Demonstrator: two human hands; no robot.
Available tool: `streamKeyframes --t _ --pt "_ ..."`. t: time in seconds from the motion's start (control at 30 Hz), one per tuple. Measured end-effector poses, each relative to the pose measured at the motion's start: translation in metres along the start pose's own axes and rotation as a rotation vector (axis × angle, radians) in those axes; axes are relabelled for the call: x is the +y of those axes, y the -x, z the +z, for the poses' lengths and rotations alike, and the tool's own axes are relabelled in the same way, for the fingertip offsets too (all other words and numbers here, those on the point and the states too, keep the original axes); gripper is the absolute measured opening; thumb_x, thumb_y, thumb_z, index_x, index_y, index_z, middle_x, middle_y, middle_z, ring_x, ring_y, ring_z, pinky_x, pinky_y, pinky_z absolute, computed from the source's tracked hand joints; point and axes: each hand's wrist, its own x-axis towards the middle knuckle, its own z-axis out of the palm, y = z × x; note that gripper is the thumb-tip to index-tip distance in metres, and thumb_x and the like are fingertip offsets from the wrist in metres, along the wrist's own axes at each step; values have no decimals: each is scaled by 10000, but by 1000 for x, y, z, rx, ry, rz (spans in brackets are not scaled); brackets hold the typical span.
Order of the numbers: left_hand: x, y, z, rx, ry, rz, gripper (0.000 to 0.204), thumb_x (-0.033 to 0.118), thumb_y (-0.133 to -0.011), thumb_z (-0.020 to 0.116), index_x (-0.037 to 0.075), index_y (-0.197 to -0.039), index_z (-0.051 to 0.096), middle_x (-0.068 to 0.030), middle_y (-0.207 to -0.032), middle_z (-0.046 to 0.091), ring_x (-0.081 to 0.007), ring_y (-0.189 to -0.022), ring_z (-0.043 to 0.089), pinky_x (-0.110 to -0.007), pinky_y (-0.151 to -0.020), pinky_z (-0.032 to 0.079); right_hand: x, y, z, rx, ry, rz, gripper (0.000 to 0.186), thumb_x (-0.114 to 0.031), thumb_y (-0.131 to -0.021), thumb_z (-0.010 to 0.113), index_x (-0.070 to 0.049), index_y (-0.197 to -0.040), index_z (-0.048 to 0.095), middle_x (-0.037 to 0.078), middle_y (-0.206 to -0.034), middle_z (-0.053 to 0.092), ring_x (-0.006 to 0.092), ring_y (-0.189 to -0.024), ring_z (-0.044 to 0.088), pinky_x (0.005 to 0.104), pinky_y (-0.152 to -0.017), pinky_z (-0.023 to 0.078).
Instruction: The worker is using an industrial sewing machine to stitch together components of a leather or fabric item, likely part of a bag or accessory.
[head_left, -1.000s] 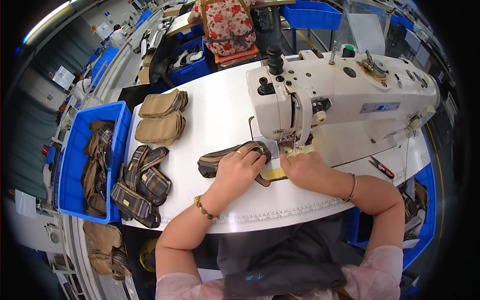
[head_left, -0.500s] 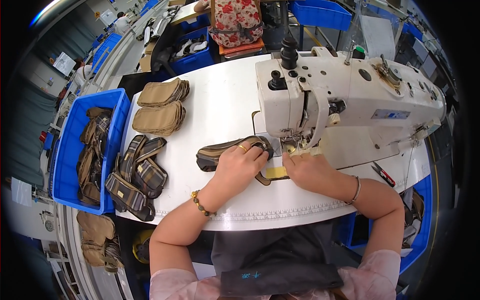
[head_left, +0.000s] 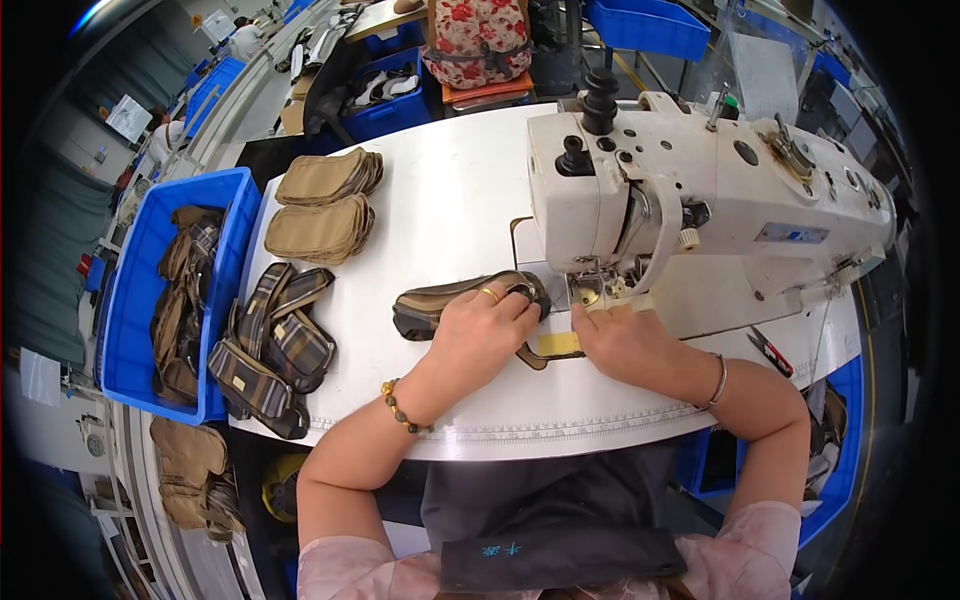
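Note:
My left hand [head_left: 477, 338] grips a striped dark brown fabric pouch [head_left: 430, 305] at its right end, just left of the needle of a white sewing machine [head_left: 740, 205]. My right hand [head_left: 630, 340] is at the front of the presser foot [head_left: 590, 285], fingers curled down; what they hold is hidden or too small to make out. A yellow strip [head_left: 557, 344] lies on the machine bed between my hands. At the left lie several plaid pouches [head_left: 300, 345] and two stacks of tan fabric pieces [head_left: 315, 228].
A blue bin [head_left: 128, 330] of pouches borders the table [head_left: 420, 165] on the left. Red-handled snips [head_left: 770, 352] lie at the right. Another blue bin [head_left: 840, 480] sits below the right edge, more tan pieces [head_left: 190, 470] below the left. A co-worker's floral backpack [head_left: 475, 45] is beyond the table.
The whole view has shifted slightly, with the machine now a little higher and further right in the frame. Both hands stay beside the needle, with only slight movement.

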Motion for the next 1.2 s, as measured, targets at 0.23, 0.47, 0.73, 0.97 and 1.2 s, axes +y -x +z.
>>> streamKeyframes --t 0.23,0.47,0.73,0.97,1.2 --pt "32 7 -21 118 157 356 237 110 -701 691 85 -931 741 -11 -936 688 -136 -778 610 -260 -599 522 2 -2 -5 147 -319 162 268 -210 -970 540 13 -1025 678 71 -659 657 182 -538 643 319 -468 491" --pt "51 9 -20 246 252 624 256 202 -717 743 96 -950 741 5 -961 691 -117 -824 606 -240 -653 485 -16 19 -39 -397 -1460 526 346 -332 -963 660 -4 -852 662 14 -619 604 80 -534 588 251 -484 493" --pt "47 8 -30 421 334 527 296 354 -735 837 116 -872 727 30 -838 682 -100 -676 605 -226 -576 460 -56 167 -97 23 -1172 916 270 -243 -910 724 15 -856 665 -3 -598 571 47 -580 518 253 -529 409" --pt "28 -4 -27 363 275 369 208 253 -705 837 119 -812 719 21 -775 666 -136 -637 594 -267 -557 473 -93 283 -91 1232 -1252 1483 448 -417 -1048 460 -18 -1230 550 185 -1088 705 110 -564 606 186 -423 419" --pt "20 -3 -23 371 231 326 199 221 -688 854 121 -781 710 30 -743 653 -130 -607 575 -265 -531 440 -82 200 -72 121 -1340 1176 189 -172 -936 677 -15 -1031 723 53 -790 731 45 -560 580 189 -496 421"
